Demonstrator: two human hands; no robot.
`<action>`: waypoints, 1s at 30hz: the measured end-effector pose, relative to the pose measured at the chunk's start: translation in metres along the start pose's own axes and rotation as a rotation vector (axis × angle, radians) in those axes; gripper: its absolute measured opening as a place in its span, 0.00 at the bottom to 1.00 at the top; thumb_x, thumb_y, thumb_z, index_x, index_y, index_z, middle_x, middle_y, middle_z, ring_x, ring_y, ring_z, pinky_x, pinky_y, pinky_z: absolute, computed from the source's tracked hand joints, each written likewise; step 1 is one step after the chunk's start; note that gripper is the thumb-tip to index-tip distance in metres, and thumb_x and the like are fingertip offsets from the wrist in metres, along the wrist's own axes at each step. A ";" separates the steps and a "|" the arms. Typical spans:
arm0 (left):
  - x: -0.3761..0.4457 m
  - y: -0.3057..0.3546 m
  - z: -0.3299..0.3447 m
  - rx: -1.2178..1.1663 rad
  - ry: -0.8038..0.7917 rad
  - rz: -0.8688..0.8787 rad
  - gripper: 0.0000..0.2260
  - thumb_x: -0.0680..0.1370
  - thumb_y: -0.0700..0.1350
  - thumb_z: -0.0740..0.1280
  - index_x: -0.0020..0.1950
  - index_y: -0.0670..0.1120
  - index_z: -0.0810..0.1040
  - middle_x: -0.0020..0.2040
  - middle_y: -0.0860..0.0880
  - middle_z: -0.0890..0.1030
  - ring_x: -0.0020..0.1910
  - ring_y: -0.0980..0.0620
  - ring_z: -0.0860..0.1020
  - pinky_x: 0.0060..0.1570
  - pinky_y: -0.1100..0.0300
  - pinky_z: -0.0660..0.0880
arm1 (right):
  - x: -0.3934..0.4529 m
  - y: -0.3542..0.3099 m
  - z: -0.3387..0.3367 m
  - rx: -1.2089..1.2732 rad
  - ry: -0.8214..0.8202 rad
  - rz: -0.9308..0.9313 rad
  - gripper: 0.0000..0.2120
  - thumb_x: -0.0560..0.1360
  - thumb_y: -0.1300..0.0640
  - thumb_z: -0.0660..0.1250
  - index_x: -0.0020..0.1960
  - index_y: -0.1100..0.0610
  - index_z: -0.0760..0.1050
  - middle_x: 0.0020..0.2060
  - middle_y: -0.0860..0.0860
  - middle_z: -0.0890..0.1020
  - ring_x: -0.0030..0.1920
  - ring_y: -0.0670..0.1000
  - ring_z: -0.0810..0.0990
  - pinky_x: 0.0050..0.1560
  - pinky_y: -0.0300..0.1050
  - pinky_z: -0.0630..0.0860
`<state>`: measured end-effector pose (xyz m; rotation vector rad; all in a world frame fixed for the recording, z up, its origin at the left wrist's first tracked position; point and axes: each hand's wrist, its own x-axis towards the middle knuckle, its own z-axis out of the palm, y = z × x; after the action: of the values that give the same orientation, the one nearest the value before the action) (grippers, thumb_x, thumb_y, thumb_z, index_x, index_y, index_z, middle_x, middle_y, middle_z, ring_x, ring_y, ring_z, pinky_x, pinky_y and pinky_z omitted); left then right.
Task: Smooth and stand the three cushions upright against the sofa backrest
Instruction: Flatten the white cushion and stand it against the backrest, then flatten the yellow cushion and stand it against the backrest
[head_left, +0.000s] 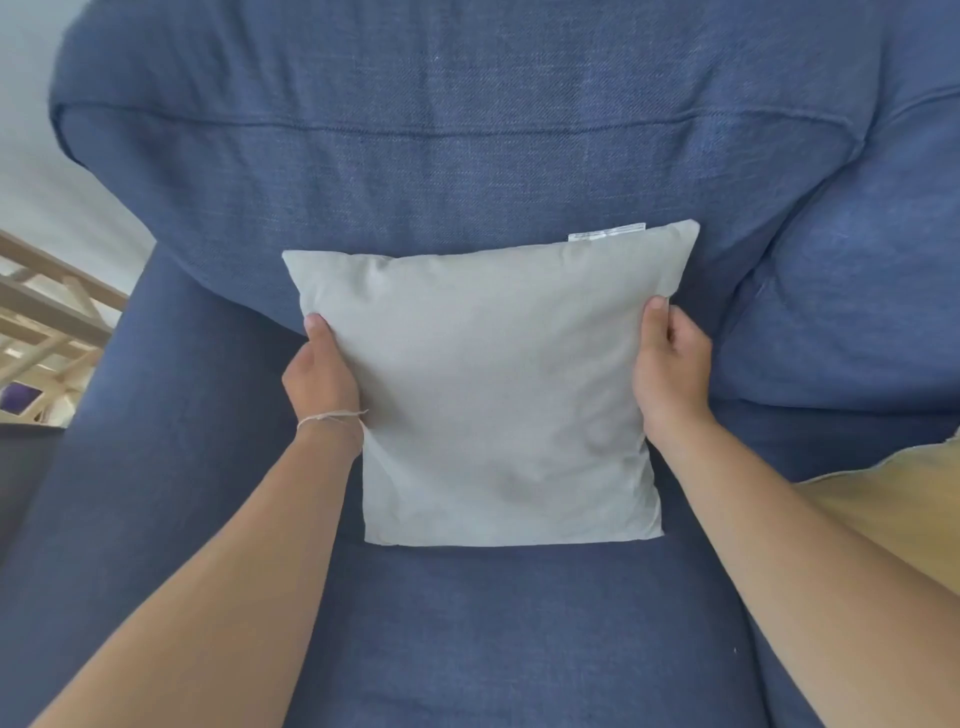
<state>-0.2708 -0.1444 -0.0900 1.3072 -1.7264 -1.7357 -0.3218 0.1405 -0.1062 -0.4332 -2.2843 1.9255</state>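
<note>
A light grey square cushion (493, 395) stands upright on the blue sofa seat (519, 634), leaning on the blue backrest (467, 176). A white label shows at its top right edge. My left hand (322, 376) grips the cushion's left side, thumb on the front. My right hand (670, 371) grips the right side the same way. A tan cushion (883, 499) lies at the right edge of the view, partly behind my right forearm. No third cushion is in view.
The sofa's left armrest (104, 493) runs down the left side. Beyond it stands a light wooden frame (47, 322) against a white wall. A second blue back cushion (857, 291) bulges at the right.
</note>
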 end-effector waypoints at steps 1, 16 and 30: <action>0.004 0.002 0.000 0.007 0.052 0.039 0.20 0.80 0.58 0.58 0.33 0.47 0.65 0.32 0.52 0.67 0.32 0.53 0.65 0.39 0.56 0.66 | 0.005 -0.002 0.000 0.006 0.023 -0.015 0.22 0.84 0.51 0.58 0.33 0.53 0.61 0.30 0.46 0.64 0.30 0.41 0.62 0.32 0.40 0.62; 0.035 0.040 -0.012 0.055 -0.040 0.296 0.23 0.75 0.54 0.65 0.33 0.42 0.56 0.31 0.50 0.58 0.32 0.53 0.58 0.38 0.54 0.57 | 0.032 -0.043 -0.006 0.108 -0.007 -0.056 0.25 0.80 0.50 0.65 0.29 0.52 0.59 0.28 0.42 0.61 0.32 0.44 0.58 0.33 0.43 0.57; -0.184 -0.002 0.058 0.399 -0.170 0.823 0.13 0.80 0.41 0.65 0.64 0.43 0.80 0.62 0.42 0.77 0.64 0.43 0.76 0.64 0.47 0.73 | 0.045 -0.022 -0.155 -0.234 -0.124 0.002 0.12 0.81 0.53 0.63 0.60 0.50 0.82 0.55 0.40 0.83 0.59 0.41 0.80 0.55 0.30 0.71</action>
<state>-0.2233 0.0350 -0.0386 0.4210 -2.3302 -1.0729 -0.3250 0.2963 -0.0603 -0.3472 -2.6019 1.7379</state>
